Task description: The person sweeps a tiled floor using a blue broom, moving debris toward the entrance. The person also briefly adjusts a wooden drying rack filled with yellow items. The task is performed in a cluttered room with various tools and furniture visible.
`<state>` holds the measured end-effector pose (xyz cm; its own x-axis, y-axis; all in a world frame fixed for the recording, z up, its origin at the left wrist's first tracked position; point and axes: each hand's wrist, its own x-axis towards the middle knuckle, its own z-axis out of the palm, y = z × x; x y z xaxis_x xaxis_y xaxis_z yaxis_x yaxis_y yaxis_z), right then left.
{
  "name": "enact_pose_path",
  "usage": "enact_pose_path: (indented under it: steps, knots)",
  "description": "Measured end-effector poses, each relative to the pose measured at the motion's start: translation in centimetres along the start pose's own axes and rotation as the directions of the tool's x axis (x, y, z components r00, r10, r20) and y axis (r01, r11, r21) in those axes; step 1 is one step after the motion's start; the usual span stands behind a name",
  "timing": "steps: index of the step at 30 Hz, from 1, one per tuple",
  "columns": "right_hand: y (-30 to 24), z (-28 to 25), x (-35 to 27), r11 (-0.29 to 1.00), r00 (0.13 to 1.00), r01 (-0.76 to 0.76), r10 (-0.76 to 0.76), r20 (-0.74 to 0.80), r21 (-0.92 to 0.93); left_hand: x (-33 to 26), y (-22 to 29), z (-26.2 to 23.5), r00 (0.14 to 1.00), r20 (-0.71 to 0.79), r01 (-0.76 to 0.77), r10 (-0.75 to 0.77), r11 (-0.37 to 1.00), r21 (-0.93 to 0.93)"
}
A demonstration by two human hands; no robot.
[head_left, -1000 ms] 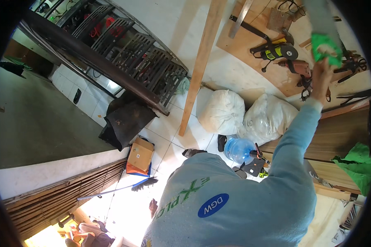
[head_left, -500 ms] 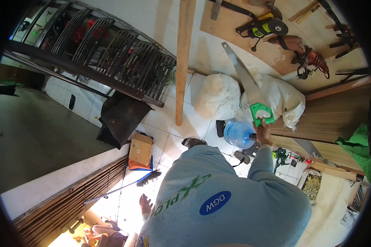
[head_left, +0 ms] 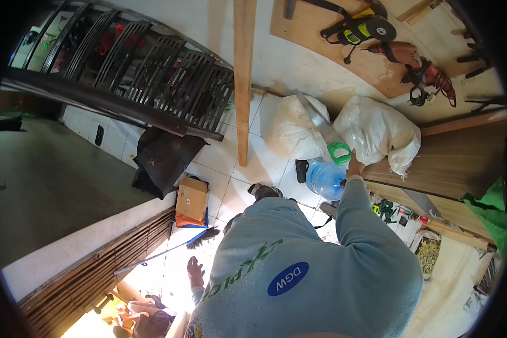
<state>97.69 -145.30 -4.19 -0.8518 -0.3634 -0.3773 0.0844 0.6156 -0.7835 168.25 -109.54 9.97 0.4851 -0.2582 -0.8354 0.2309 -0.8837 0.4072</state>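
Note:
My right hand is at the green handle of a handsaw, at the handle's right edge, with one finger stretched along it. The blade points away and to the left, in front of a stuffed white sack. Just below the handle, a clear blue water jug lies on its side near my right wrist. My left hand hangs low at the left with fingers apart, holding nothing, above the bright tiled floor.
A wooden post stands ahead, right of black metal stairs. A cardboard box and a broom are at left. Power tools, including a drill, hang on the right wall. Another person appears partly at lower left.
My right hand and the handsaw have moved slightly left and farther forward. The saw looks lower and smaller, its blade now before the white sack. My left hand has barely moved.

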Motion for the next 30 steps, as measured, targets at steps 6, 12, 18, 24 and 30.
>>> enact_pose_path:
  steps: [6, 12, 18, 24, 30]
  knots:
    - [1.4, 11.1, -0.5, 0.802, 0.636, 0.539, -0.188, 0.749, -0.256, -1.4, -6.1, 1.7, 1.000, 0.022, 0.005, -0.004, 0.999, -0.045]
    - [-4.6, 23.1, -18.3, 0.651, 0.007, 0.758, -0.062, 0.998, 0.035, -4.1, -15.2, 2.5, 0.965, -0.237, -0.137, 0.114, 0.987, -0.081]
    - [-4.1, 30.4, -31.3, 0.219, -0.251, 0.954, 0.214, 0.944, 0.204, -8.9, -20.8, 7.8, 0.862, -0.442, 0.029, -0.249, 0.893, -0.449]
    - [0.9, 30.8, -49.5, 0.044, -0.335, 0.939, 0.341, 0.878, 0.341, -14.7, -31.9, 16.6, 0.772, -0.244, 0.254, -0.587, 0.636, -0.728]
    - [8.5, 23.8, -71.4, -0.088, -0.702, 0.606, 0.409, 0.583, 0.791, -17.6, -36.7, 19.0, 0.698, 0.032, 0.318, -0.715, 0.269, -0.909]
